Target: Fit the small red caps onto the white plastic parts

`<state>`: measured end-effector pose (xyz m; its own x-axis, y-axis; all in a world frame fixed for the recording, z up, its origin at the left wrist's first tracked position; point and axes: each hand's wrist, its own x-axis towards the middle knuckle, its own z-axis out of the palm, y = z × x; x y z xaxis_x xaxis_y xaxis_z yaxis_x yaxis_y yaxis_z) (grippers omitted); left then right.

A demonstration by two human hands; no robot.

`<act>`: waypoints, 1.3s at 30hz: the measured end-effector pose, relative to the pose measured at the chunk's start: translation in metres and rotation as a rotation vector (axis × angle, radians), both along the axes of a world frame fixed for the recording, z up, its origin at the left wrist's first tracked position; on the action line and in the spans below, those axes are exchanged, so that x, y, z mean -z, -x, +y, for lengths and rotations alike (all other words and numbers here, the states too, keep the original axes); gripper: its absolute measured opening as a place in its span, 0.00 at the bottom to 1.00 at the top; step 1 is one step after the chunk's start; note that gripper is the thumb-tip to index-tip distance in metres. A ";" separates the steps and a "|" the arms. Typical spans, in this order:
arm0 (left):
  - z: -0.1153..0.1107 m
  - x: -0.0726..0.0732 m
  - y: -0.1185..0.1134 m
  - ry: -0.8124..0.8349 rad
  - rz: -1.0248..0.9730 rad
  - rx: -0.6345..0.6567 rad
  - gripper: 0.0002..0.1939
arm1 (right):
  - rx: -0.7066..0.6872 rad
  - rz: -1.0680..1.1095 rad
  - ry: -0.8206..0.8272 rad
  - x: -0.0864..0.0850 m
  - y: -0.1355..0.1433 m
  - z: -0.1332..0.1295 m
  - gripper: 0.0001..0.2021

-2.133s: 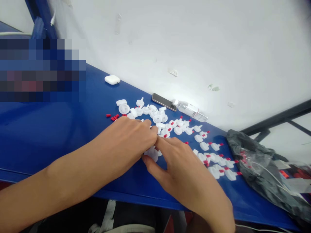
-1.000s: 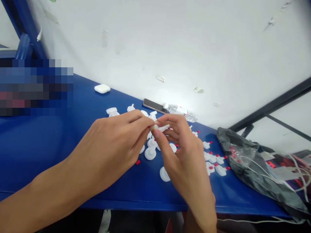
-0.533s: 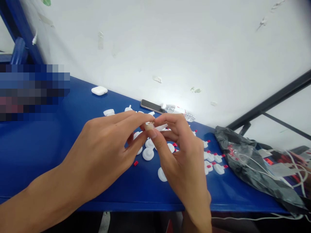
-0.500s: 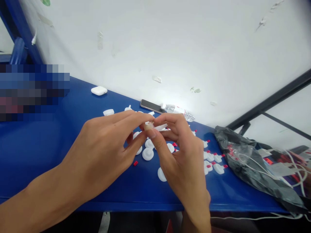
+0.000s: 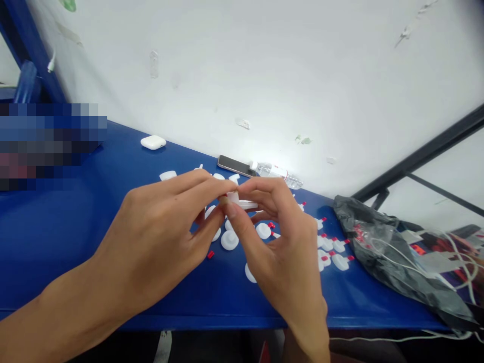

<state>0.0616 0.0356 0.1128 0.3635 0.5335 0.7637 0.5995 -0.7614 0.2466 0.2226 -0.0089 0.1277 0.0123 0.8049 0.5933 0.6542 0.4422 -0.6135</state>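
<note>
My right hand (image 5: 282, 247) pinches a white plastic nozzle cap (image 5: 247, 205) between thumb and fingers, its flat disc seen nearly edge-on. My left hand (image 5: 162, 227) is closed at the cap's narrow end, fingertips touching those of the right. A speck of red shows between the left fingertips, too small to make out fully. Below the hands, more white nozzle caps (image 5: 230, 240) lie on the blue table (image 5: 181, 297), near one loose red tip piece (image 5: 210, 255). To the right lie several white caps with red tips (image 5: 341, 262).
Along the wall are a white earbud case (image 5: 153, 142), a phone (image 5: 235, 165) and a clear plastic bottle (image 5: 278, 173) on its side. A dark plastic bag (image 5: 393, 272) with small red pieces and cables occupies the right end. A blurred-out patch covers the far left.
The held cap has turned slightly between the fingers, its disc now lower and flatter. Both hands stay at nearly the same spot; the view has shifted a little.
</note>
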 end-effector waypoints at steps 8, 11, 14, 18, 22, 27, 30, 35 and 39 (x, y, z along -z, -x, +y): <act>-0.005 -0.002 -0.004 -0.051 -0.021 -0.058 0.08 | 0.058 0.012 0.004 0.000 -0.001 -0.002 0.09; -0.005 -0.001 -0.003 -0.089 -0.060 -0.071 0.06 | 0.054 0.024 0.036 0.000 0.000 -0.003 0.10; -0.003 -0.002 -0.001 -0.070 -0.098 -0.047 0.06 | 0.041 0.031 0.049 0.000 0.000 -0.004 0.10; -0.005 -0.005 -0.004 -0.031 -0.094 0.049 0.07 | 0.024 0.037 0.062 -0.001 0.001 -0.004 0.10; -0.009 -0.007 -0.007 0.024 -0.145 0.033 0.09 | 0.016 0.068 0.065 0.000 0.001 -0.004 0.11; -0.006 -0.005 -0.003 0.002 -0.080 0.074 0.08 | 0.003 0.104 0.078 0.000 0.000 -0.005 0.11; -0.004 -0.003 -0.003 -0.002 -0.075 0.089 0.08 | -0.038 0.117 0.091 0.000 -0.001 -0.005 0.10; -0.002 -0.003 -0.003 -0.026 -0.053 0.106 0.09 | -0.094 0.133 0.121 0.000 -0.003 -0.005 0.10; 0.001 -0.002 0.000 -0.010 -0.011 0.144 0.11 | -0.141 0.148 0.158 -0.001 -0.006 -0.005 0.10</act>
